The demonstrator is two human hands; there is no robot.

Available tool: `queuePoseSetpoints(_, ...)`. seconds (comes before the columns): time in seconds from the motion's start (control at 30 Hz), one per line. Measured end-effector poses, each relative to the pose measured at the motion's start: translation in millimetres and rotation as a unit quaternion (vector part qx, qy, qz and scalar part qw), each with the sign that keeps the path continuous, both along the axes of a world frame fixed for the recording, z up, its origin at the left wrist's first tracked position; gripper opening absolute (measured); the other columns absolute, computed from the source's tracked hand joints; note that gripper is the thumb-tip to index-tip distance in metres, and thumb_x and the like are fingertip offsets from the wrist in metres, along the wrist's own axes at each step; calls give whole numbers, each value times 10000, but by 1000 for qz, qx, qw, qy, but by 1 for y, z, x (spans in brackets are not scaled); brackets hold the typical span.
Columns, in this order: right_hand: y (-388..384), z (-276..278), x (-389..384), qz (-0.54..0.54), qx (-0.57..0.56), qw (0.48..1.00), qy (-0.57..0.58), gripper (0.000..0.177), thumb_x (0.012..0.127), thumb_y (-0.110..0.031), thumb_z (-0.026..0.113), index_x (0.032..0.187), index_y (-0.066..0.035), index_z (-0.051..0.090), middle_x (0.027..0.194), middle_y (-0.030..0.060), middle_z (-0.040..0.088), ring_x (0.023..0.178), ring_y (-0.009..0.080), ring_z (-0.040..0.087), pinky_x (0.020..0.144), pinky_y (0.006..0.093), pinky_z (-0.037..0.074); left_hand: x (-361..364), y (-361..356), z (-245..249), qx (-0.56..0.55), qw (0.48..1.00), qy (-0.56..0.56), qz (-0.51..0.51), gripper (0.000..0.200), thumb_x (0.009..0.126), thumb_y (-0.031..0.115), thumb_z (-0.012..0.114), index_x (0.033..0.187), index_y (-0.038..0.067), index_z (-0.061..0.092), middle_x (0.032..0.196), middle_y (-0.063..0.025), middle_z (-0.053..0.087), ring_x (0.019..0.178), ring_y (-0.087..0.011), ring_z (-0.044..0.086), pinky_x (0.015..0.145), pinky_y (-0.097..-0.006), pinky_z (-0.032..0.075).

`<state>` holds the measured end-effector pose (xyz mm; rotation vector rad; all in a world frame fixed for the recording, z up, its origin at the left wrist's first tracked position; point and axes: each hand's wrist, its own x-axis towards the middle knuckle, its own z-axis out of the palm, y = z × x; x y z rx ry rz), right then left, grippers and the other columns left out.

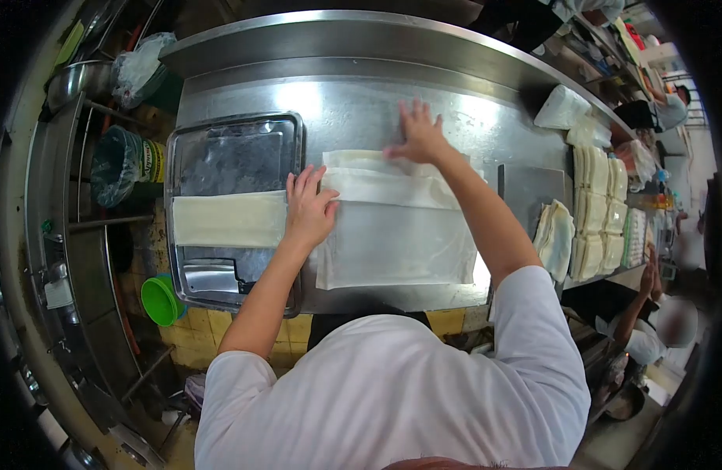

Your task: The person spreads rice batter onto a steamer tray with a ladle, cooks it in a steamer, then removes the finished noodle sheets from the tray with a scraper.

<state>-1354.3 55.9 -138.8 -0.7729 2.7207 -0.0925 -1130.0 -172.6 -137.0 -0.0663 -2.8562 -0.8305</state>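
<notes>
A thin, pale, translucent sheet (400, 243) lies spread on the steel table, with a folded band (369, 184) along its far side. My left hand (310, 207) rests palm down at the left edge of this band, its fingers apart. Over the far edge of the sheet, my right hand (420, 137) is spread wide, slightly smeared by motion, with nothing in it. To the left, a pale rectangular slab like dough (229, 220) lies across a dark metal tray (298, 133), its right end beside my left wrist. A cleaver (211, 276) lies in the tray's near part.
On the right, stacks of pale folded sheets (592, 211) stand beside a loose folded pile (555, 235) and a grey board (531, 188). Plastic bags (563, 107) lie at the back right. A green bucket (162, 301) is at lower left. Other people work at far right.
</notes>
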Motion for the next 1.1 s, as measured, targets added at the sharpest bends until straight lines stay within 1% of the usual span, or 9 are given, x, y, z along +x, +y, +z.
queuePoseSetpoints(0.07, -14, 1, 5, 43, 37, 998, -33, 1135, 814, -646, 695, 1611, -90, 108, 1634, 307, 104, 1504, 495, 140, 1150, 714, 143, 0, 0, 1, 6, 1000, 5, 7, 174, 771, 117, 759, 943, 110, 739, 1423, -126, 523, 1406, -368, 377, 1182, -595, 200)
queuePoseSetpoints(0.13, -22, -24, -13, -83, 17, 993, 82, 1242, 736, -706, 733, 1613, -96, 100, 1640, 297, 83, 1513, 491, 104, 1159, 711, 126, 0, -1, 3, 8, 1000, 9, 11, 170, 773, 115, 756, 942, 111, 739, 1420, -123, 526, 1408, -363, 378, 1185, -589, 198)
queuePoseSetpoints(0.27, -35, -31, -33, -160, -44, 982, 86, 1251, 726, -705, 741, 1616, -109, 95, 1649, 275, 80, 1514, 486, 105, 1165, 702, 125, -1, -2, 7, 25, 999, 26, 11, 150, 777, 102, 741, 927, 102, 730, 1393, -138, 538, 1387, -370, 395, 1163, -626, 208)
queuePoseSetpoints(0.33, -57, 10, -3, -7, 13, 1000, -6, 1129, 827, -636, 691, 1615, -97, 89, 1648, 272, 101, 1508, 485, 140, 1165, 691, 140, -4, -3, 6, 31, 999, 31, 16, 148, 781, 101, 737, 929, 101, 731, 1392, -136, 539, 1386, -369, 396, 1163, -624, 207)
queuePoseSetpoints(0.47, -79, 0, 13, 60, 41, 997, -7, 1005, 903, -561, 640, 1599, -45, 131, 1639, 277, 141, 1500, 479, 177, 1164, 678, 167, -20, -8, -1, 12, 999, 37, 22, 181, 793, 132, 744, 972, 105, 734, 1407, -128, 534, 1397, -360, 388, 1176, -606, 202)
queuePoseSetpoints(0.53, -82, -24, -10, -109, -78, 980, 149, 948, 923, -525, 629, 1570, 10, 190, 1620, 292, 194, 1497, 475, 195, 1150, 688, 193, -36, -12, -3, 3, 999, 43, 26, 211, 800, 148, 752, 1006, 109, 731, 1423, -122, 527, 1409, -352, 379, 1188, -588, 197)
queuePoseSetpoints(0.63, -69, -10, -7, -211, -160, 962, 62, 873, 951, -468, 615, 1546, 43, 234, 1602, 294, 245, 1493, 448, 234, 1158, 660, 209, -65, -11, -3, -17, 999, 45, 25, 305, 811, 190, 753, 1097, 90, 713, 1434, -173, 496, 1401, -382, 372, 1167, -632, 199)
queuePoseSetpoints(0.83, -9, 10, 75, -165, -302, 935, 84, 745, 969, -385, 627, 1496, 55, 337, 1546, 311, 341, 1414, 450, 364, 1154, 602, 267, -140, -15, -18, -189, 974, -69, 104, 736, 879, 441, 697, 1417, -9, 472, 1570, -262, 299, 1491, -423, 204, 1178, -669, 115)
queuePoseSetpoints(1.1, 83, 17, 172, -275, -302, 910, 72, 592, 978, -315, 637, 1398, 67, 469, 1473, 299, 455, 1322, 452, 463, 1119, 474, 364, -150, 18, -6, -165, 985, -45, 13, 770, 875, 467, 688, 1441, 4, 448, 1569, -256, 308, 1498, -416, 190, 1173, -687, 84)
